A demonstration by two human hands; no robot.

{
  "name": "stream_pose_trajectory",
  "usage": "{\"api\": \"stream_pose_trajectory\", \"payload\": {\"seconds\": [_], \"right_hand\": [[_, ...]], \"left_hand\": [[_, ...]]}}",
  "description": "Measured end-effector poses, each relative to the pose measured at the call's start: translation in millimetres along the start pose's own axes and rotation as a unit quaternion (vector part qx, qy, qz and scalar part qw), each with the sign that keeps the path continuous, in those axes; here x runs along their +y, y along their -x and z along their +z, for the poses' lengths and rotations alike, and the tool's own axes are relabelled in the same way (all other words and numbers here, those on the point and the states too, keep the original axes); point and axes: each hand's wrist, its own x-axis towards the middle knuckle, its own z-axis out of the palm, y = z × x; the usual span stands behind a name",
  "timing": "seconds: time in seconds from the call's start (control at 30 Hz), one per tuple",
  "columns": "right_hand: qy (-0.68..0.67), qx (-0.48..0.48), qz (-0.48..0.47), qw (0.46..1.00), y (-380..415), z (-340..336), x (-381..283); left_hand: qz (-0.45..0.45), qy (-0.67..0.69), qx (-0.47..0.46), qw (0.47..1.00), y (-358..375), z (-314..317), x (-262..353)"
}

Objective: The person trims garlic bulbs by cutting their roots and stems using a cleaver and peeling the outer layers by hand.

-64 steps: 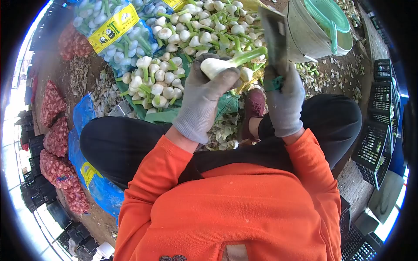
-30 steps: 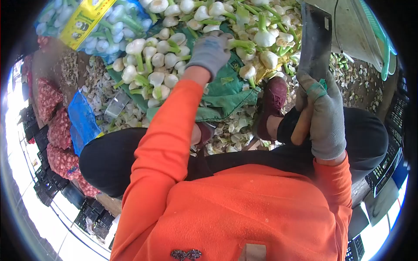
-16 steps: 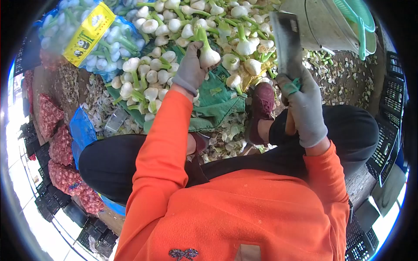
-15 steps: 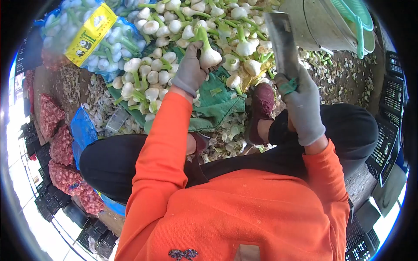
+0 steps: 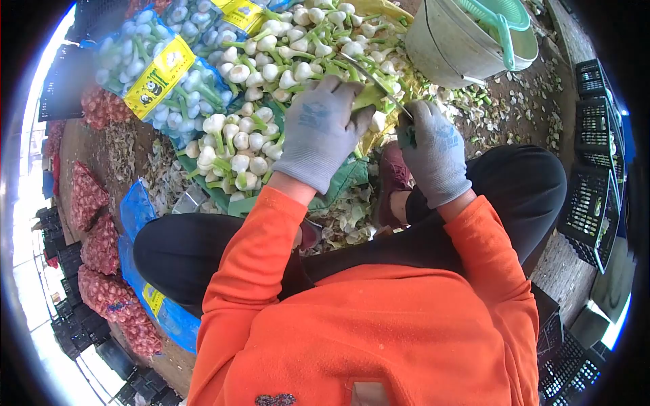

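Note:
In a grey glove, my left hand (image 5: pixel 323 130) is closed round a garlic bulb, whose pale green stalk (image 5: pixel 366 97) sticks out to the right; the bulb itself is hidden behind the fingers. My right hand (image 5: pixel 435 150), gloved too, grips a broad-bladed knife (image 5: pixel 374 78) by its green-wrapped handle. Seen nearly edge-on, the blade slants up and left, overlapping the stalk in this view. Beyond both hands spreads a heap of garlic bulbs with stalks (image 5: pixel 298 51). A smaller cluster of garlic (image 5: pixel 240 150) lies left of my left hand on green cloth (image 5: pixel 349 181).
A whitish bucket (image 5: pixel 440 51) with a green plastic basket (image 5: pixel 504 27) stands at upper right. Blue net bags of garlic (image 5: pixel 159 68) lie at upper left. Red net bags (image 5: pixel 112 291) line the left side, black crates (image 5: pixel 588 203) the right. Peelings (image 5: pixel 352 220) cover the ground between my feet.
My left hand has turned over, so its back now shows and hides the bulb. The knife has swung from upright to slanting left across the stalk. The view has shifted slightly.

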Motion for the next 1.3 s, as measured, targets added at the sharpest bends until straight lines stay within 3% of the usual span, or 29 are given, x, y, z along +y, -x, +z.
{"api": "stream_pose_trajectory", "payload": {"seconds": [0.07, 0.17, 0.4, 0.43, 0.5, 0.53, 0.63, 0.7, 0.73, 0.77, 0.83, 0.87, 0.97, 1.0, 1.1, 1.2, 1.3], "right_hand": [[-0.013, 0.008, 0.006, 1.000, 12, 8, 11], [-0.027, -0.006, 0.007, 1.000, 20, 7, 15], [-0.067, 0.011, -0.051, 0.996, 14, 15, 19], [-0.044, -0.031, 0.001, 0.999, 13, 20, 25], [0.002, -0.112, 0.109, 0.988, 14, 32, 49], [-0.001, -0.092, 0.076, 0.993, 16, 34, 55], [-0.060, 0.002, 0.039, 0.997, 11, 31, 24], [-0.091, -0.003, 0.022, 0.996, 10, 34, 12], [-0.101, -0.014, 0.022, 0.995, 19, 32, 9], [-0.196, -0.037, 0.075, 0.977, 23, 28, 1], [-0.385, -0.072, 0.162, 0.906, 12, 23, -18], [-0.396, -0.081, 0.151, 0.902, 11, 27, -20], [-0.402, -0.067, 0.133, 0.904, 9, 20, -38], [-0.446, -0.066, 0.141, 0.882, 9, 23, -40], [-0.473, -0.065, 0.182, 0.860, 8, 19, -37], [-0.342, -0.044, 0.134, 0.929, 9, 16, -24], [-0.237, -0.036, 0.085, 0.967, 9, 6, -24]], "left_hand": [[0.034, -0.013, 0.000, 0.999, 4, 4, -1], [-0.002, 0.014, -0.008, 1.000, 13, 11, 4], [0.016, 0.020, 0.074, 0.997, 25, -5, 9], [0.024, 0.007, 0.091, 0.996, 27, -9, 8], [-0.018, 0.131, 0.198, 0.971, 21, -38, 1], [-0.065, 0.162, 0.217, 0.960, 14, -68, 0], [0.072, -0.024, 0.239, 0.968, 10, -109, -6], [0.062, -0.038, 0.238, 0.968, 16, -103, -5], [0.025, 0.021, 0.229, 0.973, 23, -92, -5], [-0.012, 0.080, 0.224, 0.971, 32, -80, -5], [-0.126, 0.292, 0.219, 0.923, 32, -70, -10], [-0.230, 0.415, 0.175, 0.863, 37, -68, -5], [-0.294, 0.655, 0.207, 0.664, 46, -46, 5], [-0.322, 0.674, 0.166, 0.644, 49, -39, 1], [-0.377, 0.668, 0.078, 0.637, 55, -27, 6], [-0.293, 0.606, -0.064, 0.737, 51, -26, 5], [-0.242, 0.544, -0.165, 0.786, 46, -29, 2]]}}
